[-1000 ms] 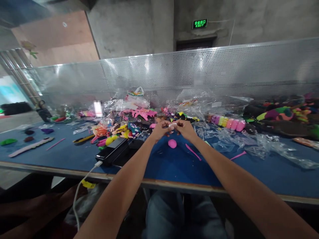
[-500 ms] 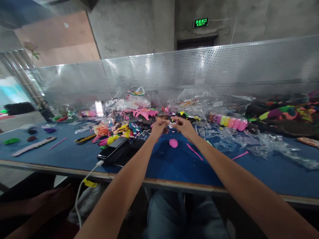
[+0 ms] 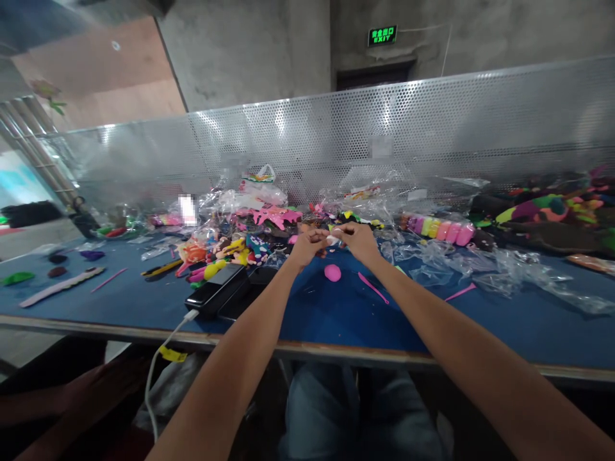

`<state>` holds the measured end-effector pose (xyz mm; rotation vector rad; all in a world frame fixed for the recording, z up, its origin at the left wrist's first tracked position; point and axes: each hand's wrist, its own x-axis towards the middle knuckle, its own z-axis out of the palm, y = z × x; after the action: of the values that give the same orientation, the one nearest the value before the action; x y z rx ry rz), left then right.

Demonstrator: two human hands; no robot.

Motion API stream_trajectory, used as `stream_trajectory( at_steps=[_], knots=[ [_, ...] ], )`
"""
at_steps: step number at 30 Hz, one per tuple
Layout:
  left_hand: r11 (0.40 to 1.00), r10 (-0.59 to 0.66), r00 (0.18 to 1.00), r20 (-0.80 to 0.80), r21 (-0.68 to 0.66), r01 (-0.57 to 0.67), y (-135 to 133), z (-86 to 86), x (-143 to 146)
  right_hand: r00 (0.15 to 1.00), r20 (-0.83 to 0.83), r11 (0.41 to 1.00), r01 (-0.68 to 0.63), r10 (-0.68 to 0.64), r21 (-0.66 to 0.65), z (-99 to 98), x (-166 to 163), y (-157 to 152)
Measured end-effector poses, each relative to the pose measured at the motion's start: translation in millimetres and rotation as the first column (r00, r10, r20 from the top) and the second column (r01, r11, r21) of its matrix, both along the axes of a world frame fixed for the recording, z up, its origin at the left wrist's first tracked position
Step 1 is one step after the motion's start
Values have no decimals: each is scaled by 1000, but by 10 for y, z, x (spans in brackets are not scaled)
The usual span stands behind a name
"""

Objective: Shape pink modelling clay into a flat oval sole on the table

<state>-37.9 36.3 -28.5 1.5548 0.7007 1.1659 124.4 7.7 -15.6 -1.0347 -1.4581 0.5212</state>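
Observation:
My left hand (image 3: 307, 246) and my right hand (image 3: 357, 241) meet above the blue table (image 3: 336, 320), fingers pinched together on a small white piece of clay (image 3: 332, 240) held between them. Just below the hands a pink clay ball (image 3: 332, 273) lies on the table. A thin pink modelling stick (image 3: 373, 288) lies to the right of the ball.
A black power bank (image 3: 216, 291) with a white cable (image 3: 158, 365) sits left of my arms. Colourful clay figures (image 3: 225, 251) and plastic bags (image 3: 446, 262) crowd the back, before a perforated metal screen (image 3: 384, 128). Another person's hand (image 3: 91, 397) shows at lower left.
My hands parted slightly and came back together on the white clay. The view shifted a little; the pink ball has not moved.

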Motion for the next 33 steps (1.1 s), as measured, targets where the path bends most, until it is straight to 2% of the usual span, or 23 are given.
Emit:
stream_trajectory(
  at_steps=[2,5,9,14,18,22,25,27,29,33],
  knots=[
    [997,74,997,23,3,-75,36,-1,-5,995,-90,999,39,-36,35,23,28,28],
    [982,185,979,82,13,-186,74,-5,-4,983,-186,999,-1,9,46,13,62,52],
    [971,240,960,143,-13,-240,58,3,9,992,-97,996,-71,75,45,-66,44,64],
    [973,229,961,157,-30,-227,7,33,17,993,-53,993,-103,106,63,-111,29,81],
    [979,205,964,168,-49,-200,11,37,21,980,-136,989,-149,146,-18,-94,50,53],
    [993,105,979,175,-64,-95,10,25,27,919,-253,933,-339,301,-120,-99,-2,-12],
    [998,-29,989,142,-56,37,-14,15,22,919,-251,927,-347,305,-144,-100,-53,-44],
    [997,-79,993,92,-13,80,-35,10,23,942,-222,947,-288,253,-144,-93,-62,-51],
    [995,-76,996,37,68,74,-53,7,33,956,-194,958,-251,222,-141,-84,-55,-52],
    [972,-27,999,-34,233,34,-65,0,78,947,-182,940,-295,264,-170,-77,-45,-60]
  ],
)
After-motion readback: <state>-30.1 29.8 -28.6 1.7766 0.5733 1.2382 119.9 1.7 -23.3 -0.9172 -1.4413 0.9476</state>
